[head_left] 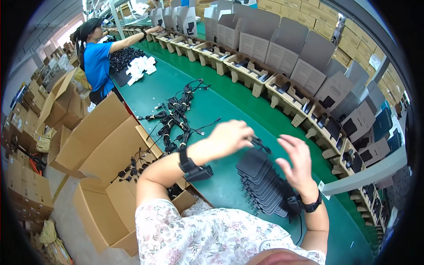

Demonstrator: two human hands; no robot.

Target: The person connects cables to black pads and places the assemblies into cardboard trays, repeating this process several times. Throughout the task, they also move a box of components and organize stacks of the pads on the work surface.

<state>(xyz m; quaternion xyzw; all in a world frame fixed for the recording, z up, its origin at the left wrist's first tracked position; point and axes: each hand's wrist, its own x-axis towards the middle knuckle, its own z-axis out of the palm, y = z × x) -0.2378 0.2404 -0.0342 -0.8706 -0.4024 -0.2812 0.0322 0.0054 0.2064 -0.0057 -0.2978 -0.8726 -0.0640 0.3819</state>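
My left hand point(233, 136) is closed, its fingertips on a small black cable bundle point(259, 144) just beyond a row of flat black devices. Those black devices point(261, 179) lie overlapped in a slanting stack on the green table. Above the stack's right side hovers my right hand point(297, 160), fingers apart and nothing in them. Further to the left, several tied black cables point(176, 110) lie in a loose heap on the tabletop.
Moulded tray boxes point(249, 73) with raised printed lids line the green conveyor across the table. An open carton point(99, 207) holding more cables stands at my left. A co-worker in a blue shirt point(97, 62) reaches toward the trays, beside black parts and white pieces point(141, 68).
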